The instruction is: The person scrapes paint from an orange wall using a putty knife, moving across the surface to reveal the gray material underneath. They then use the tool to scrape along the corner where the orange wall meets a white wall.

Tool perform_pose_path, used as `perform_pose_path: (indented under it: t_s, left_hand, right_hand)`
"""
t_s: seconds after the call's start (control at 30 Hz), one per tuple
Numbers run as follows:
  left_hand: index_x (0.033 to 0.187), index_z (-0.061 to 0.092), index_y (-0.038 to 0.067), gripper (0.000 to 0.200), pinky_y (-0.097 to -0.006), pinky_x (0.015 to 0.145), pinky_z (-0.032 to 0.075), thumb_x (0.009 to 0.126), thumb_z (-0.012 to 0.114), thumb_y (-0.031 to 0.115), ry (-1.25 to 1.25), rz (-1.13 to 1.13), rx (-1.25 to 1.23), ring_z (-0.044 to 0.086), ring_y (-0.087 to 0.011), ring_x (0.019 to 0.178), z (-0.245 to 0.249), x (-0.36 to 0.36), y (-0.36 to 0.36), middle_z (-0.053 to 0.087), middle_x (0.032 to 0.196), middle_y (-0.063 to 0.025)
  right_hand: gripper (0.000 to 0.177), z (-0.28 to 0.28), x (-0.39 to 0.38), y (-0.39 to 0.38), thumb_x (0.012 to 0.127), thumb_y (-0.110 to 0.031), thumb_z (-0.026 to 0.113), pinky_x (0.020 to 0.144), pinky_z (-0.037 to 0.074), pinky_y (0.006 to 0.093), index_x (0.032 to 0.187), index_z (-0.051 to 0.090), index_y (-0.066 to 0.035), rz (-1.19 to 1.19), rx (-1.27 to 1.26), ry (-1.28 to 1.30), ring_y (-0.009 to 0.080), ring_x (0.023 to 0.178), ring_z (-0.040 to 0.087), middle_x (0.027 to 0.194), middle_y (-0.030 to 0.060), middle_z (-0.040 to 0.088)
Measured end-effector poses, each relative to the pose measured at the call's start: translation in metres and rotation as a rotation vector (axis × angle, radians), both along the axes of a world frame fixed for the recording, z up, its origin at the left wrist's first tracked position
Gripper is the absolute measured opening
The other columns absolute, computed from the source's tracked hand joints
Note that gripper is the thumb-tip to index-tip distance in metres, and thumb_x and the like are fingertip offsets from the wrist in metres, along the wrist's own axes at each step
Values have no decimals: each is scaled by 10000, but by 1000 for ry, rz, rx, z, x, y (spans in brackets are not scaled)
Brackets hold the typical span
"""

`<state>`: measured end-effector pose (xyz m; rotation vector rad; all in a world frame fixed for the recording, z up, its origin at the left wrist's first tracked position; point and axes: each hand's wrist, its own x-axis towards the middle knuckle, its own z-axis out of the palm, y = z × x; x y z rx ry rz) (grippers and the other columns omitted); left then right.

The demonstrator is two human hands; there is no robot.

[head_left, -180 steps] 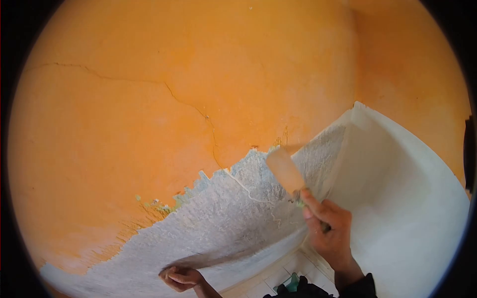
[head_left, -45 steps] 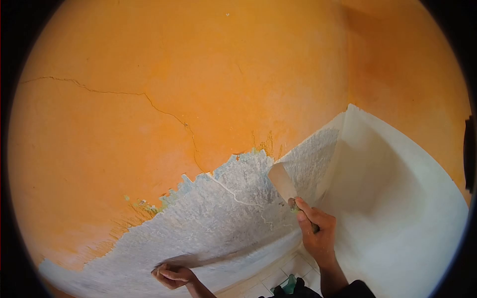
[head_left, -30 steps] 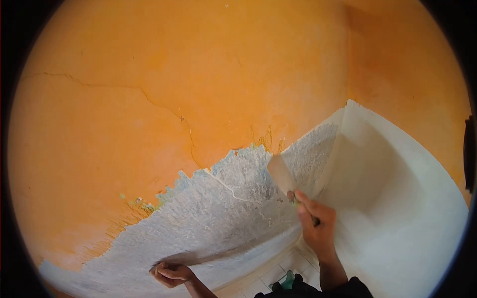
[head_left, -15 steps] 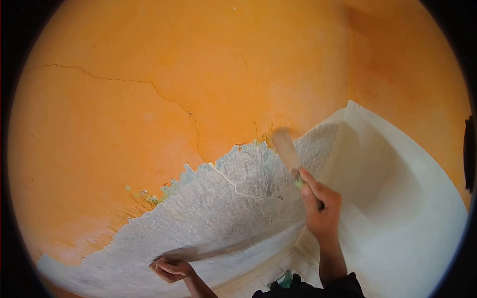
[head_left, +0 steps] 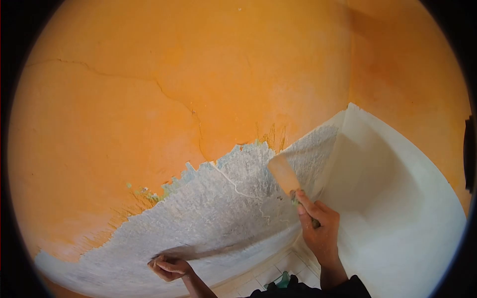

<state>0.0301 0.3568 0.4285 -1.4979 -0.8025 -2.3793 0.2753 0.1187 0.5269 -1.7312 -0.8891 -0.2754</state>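
Observation:
In my right hand (head_left: 320, 226) is a paint scraper (head_left: 284, 174), its handle wrapped by my fingers and its broad blade angled up and left. The blade lies over the bared grey part of the wall (head_left: 208, 208), just below the ragged edge of the orange paint (head_left: 119, 129). Down at lower left, my left hand (head_left: 170, 268) is closed close to the grey surface and casts a shadow on it. What its curled fingers hold, if anything, is hidden.
A thin crack (head_left: 158, 85) runs through the orange paint. At right, a pale side wall (head_left: 397, 198) meets the grey one in a corner. Floor tiles (head_left: 268, 274) and a green object (head_left: 284, 279) show at the bottom. A dark object (head_left: 468, 154) is at the right edge.
My right hand and the scraper have moved down, from the orange paint edge onto the grey area. Fresh scratch marks show in the paint above. My left hand has barely moved.

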Motion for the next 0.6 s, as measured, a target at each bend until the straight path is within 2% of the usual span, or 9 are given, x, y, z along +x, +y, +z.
perform_pose_path:
  t_s: [0.13, 0.23, 0.37, 0.43, 0.53, 0.6]
  left_hand:
    - [739, 510, -11, 303, -249, 492, 294, 963, 408, 166, -33, 15, -25, 378, -129, 577, -6, -2, 3, 437, 714, -54]
    - [743, 514, -14, 304, -251, 494, 312, 966, 409, 165, -52, -7, -27, 393, -135, 585, -3, 0, 1, 451, 718, -58]
    - [740, 510, -8, 301, -253, 495, 318, 967, 407, 161, -87, -40, -40, 399, -139, 587, -1, 2, 0, 448, 699, -58]
    - [741, 509, -6, 301, -255, 500, 321, 968, 408, 163, -76, -7, -65, 400, -143, 589, -2, 2, -6, 448, 703, -59]
    - [739, 506, -6, 301, -265, 514, 334, 967, 405, 162, -27, -26, 6, 405, -153, 592, 4, 3, 1, 451, 705, -63]
    - [737, 503, -7, 304, -269, 518, 336, 967, 404, 163, -27, -11, 3, 405, -156, 591, 7, 4, -3, 450, 705, -65]
  right_hand:
    - [375, -1, 4, 6, 823, -54, 669, 421, 321, 283, 1182, 649, -159, -24, 72, -60, 131, 457, 360, 546, 52, 390]
    - [381, 8, 3, -1, 819, -61, 672, 425, 324, 286, 1187, 647, -158, 14, 27, -5, 132, 456, 365, 547, 53, 394]
    - [378, 8, 3, 0, 818, -67, 674, 430, 330, 288, 1183, 650, -159, -37, 14, -60, 135, 453, 366, 546, 55, 387]
    - [373, 16, 4, -4, 816, -71, 677, 432, 333, 290, 1177, 654, -160, -37, 11, -59, 136, 451, 365, 545, 54, 381]
    - [364, -2, -3, -1, 822, -71, 675, 429, 332, 289, 1173, 657, -164, -32, -11, -36, 135, 450, 361, 543, 55, 378]
    - [362, 14, 2, 0, 819, -71, 678, 427, 334, 295, 1169, 660, -165, -64, 23, -82, 139, 447, 365, 542, 55, 381]
